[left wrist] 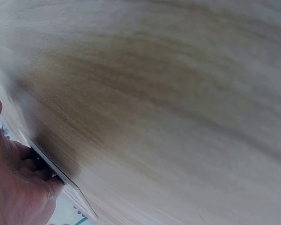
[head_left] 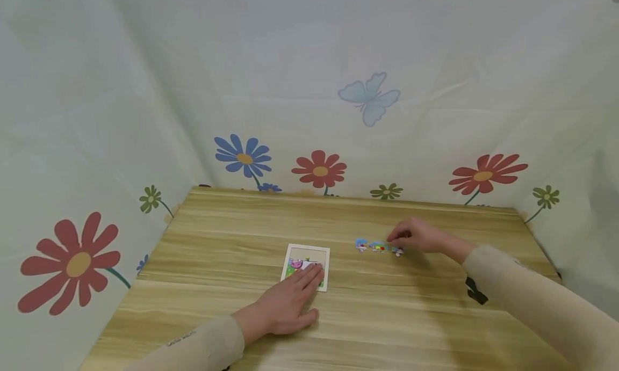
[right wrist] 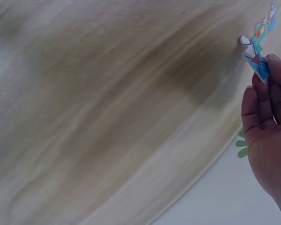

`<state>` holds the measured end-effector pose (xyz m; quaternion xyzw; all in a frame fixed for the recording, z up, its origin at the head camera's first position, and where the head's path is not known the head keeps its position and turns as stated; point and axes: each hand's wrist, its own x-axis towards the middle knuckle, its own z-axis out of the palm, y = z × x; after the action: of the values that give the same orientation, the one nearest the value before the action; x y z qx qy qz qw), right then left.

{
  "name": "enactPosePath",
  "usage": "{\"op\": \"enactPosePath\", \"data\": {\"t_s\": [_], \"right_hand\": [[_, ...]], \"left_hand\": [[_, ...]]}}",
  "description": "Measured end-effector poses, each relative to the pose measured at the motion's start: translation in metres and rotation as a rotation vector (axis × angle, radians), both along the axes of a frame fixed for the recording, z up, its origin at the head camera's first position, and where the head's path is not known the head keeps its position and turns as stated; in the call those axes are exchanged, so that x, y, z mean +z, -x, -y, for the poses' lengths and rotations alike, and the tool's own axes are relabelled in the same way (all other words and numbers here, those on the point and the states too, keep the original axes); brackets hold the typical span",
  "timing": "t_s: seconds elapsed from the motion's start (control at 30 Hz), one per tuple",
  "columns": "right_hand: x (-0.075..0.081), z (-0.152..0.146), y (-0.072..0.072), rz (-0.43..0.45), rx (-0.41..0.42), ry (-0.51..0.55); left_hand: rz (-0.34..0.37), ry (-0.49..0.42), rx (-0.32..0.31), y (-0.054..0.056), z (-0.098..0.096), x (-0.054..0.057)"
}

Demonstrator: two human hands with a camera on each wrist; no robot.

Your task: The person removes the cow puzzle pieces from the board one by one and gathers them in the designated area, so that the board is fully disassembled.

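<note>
A small picture puzzle in a pale square frame lies on the wooden table. My left hand rests flat over its lower part, fingers stretched across the picture and thumb out to the side. A pink cartoon figure shows beside the fingers, while the upper part of the frame is bare backing. To the right, my right hand pinches a blue jigsaw piece between thumb and fingers, tilted up close over the table. Loose colourful jigsaw pieces lie in a short row left of that hand.
The wooden table runs back to a white cloth wall printed with flowers and a butterfly. Similar cloth hangs along the left and right sides. A dark strap part shows under the right sleeve.
</note>
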<state>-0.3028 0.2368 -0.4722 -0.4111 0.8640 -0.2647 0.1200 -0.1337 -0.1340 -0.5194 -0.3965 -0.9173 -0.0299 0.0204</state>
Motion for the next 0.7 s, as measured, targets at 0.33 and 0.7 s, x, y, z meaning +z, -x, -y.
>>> {"op": "enactPosePath", "data": {"t_s": [0.33,0.7], "right_hand": [[-0.013,-0.003,-0.004,-0.049,-0.093,-0.012],[-0.023,-0.003,-0.004,-0.138,-0.145,-0.026]], "left_hand": [[0.009,0.003,-0.005,-0.001,-0.001,0.002],[0.005,0.005,0.0,0.0,0.0,0.001]]}}
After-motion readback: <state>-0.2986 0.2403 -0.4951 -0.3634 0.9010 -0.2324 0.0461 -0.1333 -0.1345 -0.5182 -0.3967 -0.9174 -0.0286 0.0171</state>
